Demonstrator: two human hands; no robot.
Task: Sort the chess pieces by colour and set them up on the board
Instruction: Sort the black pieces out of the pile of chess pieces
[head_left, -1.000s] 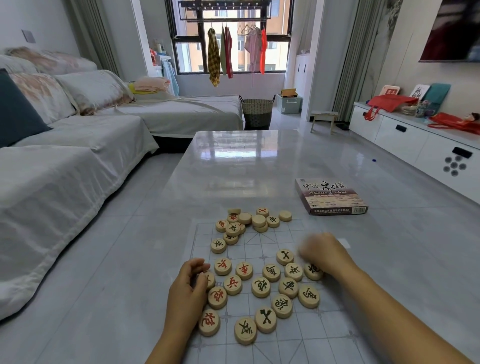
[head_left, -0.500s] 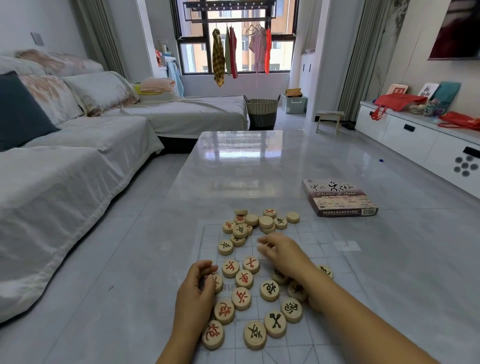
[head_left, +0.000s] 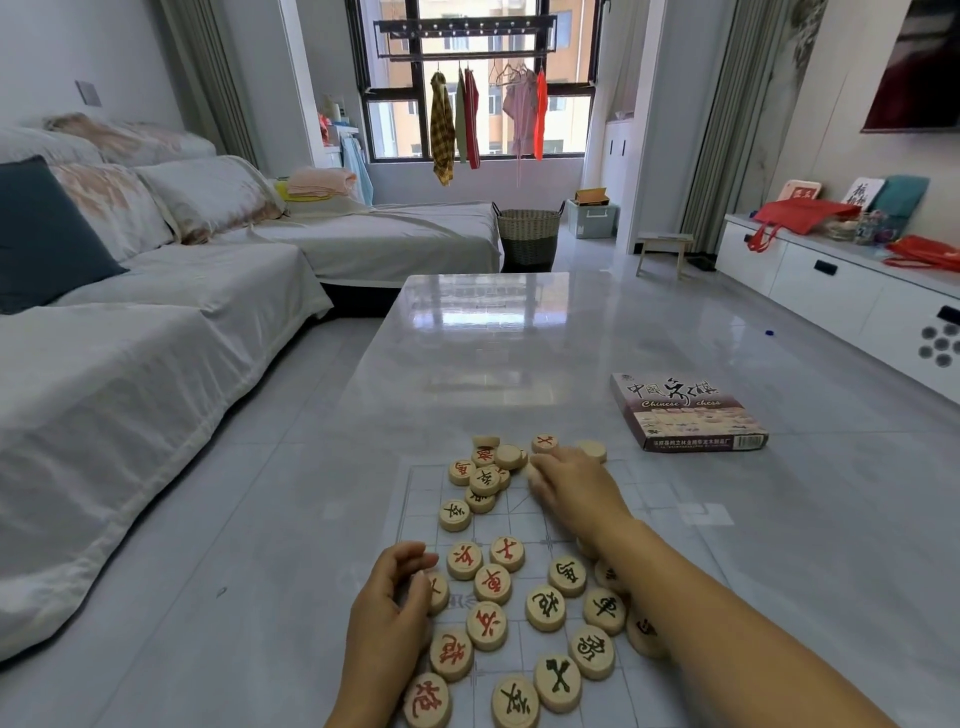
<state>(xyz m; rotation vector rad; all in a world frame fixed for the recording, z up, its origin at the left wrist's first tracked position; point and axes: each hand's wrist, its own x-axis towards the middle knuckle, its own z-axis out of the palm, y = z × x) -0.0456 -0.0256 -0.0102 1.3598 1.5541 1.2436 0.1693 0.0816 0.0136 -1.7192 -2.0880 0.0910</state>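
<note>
Glossy grey table beside sofa, left hand curled loosely, right hand grip unclear among pieces

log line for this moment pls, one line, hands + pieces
stage: sorting | right hand: reaching into far pile | left hand: beside red pieces | black pieces: near right | board: not set up

My right hand is stretched fwd, palm down, fingers curled, at the far end of the board. Left hand sits at the board's near-left edge, fingers bent inward, thumb up. Both forearms bare.
</note>
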